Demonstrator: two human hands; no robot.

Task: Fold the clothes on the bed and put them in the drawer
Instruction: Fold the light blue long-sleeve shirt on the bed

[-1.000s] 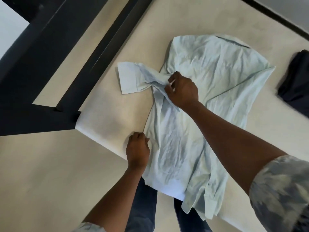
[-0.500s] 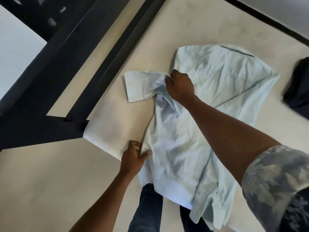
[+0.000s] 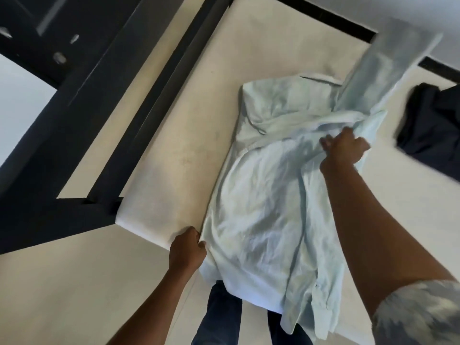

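A pale blue shirt (image 3: 268,200) lies spread on the cream bed (image 3: 179,150), its hem hanging over the near edge. My right hand (image 3: 344,150) grips a bunch of the shirt's cloth by the sleeve; the sleeve (image 3: 388,61) flies up and to the right, blurred. At the bed's near edge my left hand (image 3: 188,252) pinches the shirt's lower left edge. The collar lies at the far side of the shirt. No drawer shows.
A dark garment (image 3: 433,125) lies on the bed at the right. A black bed frame (image 3: 82,135) runs along the left and far sides. Pale floor (image 3: 74,295) lies below the bed's near edge, with my legs in dark trousers (image 3: 219,317) against it.
My right hand has swept from the shirt's left side across to the right, carrying the sleeve over the body. My left hand stays at the lower left edge.
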